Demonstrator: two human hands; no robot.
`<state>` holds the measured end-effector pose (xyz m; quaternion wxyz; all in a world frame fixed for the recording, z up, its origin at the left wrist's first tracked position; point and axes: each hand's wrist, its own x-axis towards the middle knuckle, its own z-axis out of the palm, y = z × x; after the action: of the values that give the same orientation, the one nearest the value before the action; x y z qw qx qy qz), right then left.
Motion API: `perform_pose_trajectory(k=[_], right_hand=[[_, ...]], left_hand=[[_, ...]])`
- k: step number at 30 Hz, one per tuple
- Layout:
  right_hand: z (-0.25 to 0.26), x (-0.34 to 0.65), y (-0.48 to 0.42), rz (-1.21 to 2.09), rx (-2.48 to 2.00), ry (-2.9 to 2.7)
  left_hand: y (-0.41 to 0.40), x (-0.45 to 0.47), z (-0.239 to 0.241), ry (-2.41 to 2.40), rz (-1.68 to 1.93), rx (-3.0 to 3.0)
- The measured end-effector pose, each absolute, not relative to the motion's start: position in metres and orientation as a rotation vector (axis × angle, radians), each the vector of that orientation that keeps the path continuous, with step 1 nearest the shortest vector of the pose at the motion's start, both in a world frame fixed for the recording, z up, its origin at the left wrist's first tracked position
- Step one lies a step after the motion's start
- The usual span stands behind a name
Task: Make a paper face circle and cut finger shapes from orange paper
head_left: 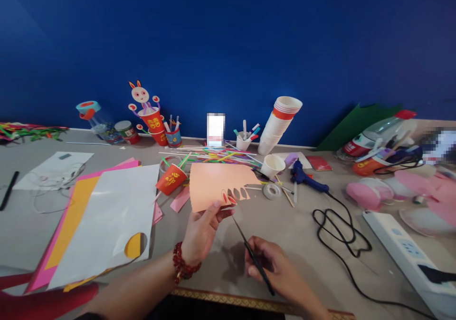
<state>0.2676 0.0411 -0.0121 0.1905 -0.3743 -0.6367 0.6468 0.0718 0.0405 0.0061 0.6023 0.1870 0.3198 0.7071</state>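
My left hand [206, 229], with a red bead bracelet at the wrist, grips a sheet of peach paper [210, 182] by its near edge. Along the paper's right side run several cut-out gaps, and two small red-and-white ear shapes [228, 197] are on it by my fingers. In my right hand [267, 263] is a pair of black-handled scissors [254, 258]. Their blades point up and left, with the tips just below the paper's near edge. The blades look close together. My right fingers wrap the handles, partly hiding them.
White paper [103, 215] lies over yellow and pink sheets at left. Behind the peach paper are a red paper cup [171, 178], colourful sticks [213, 155] and a white cup [273, 166]. Rightward are a tape roll [272, 191], a blue glue gun [306, 177], its black cord and a power strip [402, 248].
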Motion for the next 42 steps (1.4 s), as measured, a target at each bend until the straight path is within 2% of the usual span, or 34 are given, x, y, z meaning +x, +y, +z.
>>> perform_pose_trajectory(k=[4, 8, 12, 30, 42], right_hand=[[-0.013, 0.280, 0.037, 1.822, -1.002, -1.665], [-0.002, 0.268, 0.042, 1.425, -1.127, -1.259], [0.008, 0.237, 0.055, 1.246, -1.049, -1.196], [0.001, 0.204, 0.062, 1.168, -1.000, -1.106], [0.000, 0.208, 0.060, 1.254, -0.961, -1.170]], left_hand=[[0.041, 0.072, 0.005, 0.738, 1.622, 0.426], [0.041, 0.074, 0.004, 0.756, 1.588, 0.428], [0.037, 0.078, 0.001, 0.804, 1.564, 0.453], [0.031, 0.081, -0.003, 0.803, 1.558, 0.486], [0.031, 0.082, -0.005, 0.851, 1.544, 0.550]])
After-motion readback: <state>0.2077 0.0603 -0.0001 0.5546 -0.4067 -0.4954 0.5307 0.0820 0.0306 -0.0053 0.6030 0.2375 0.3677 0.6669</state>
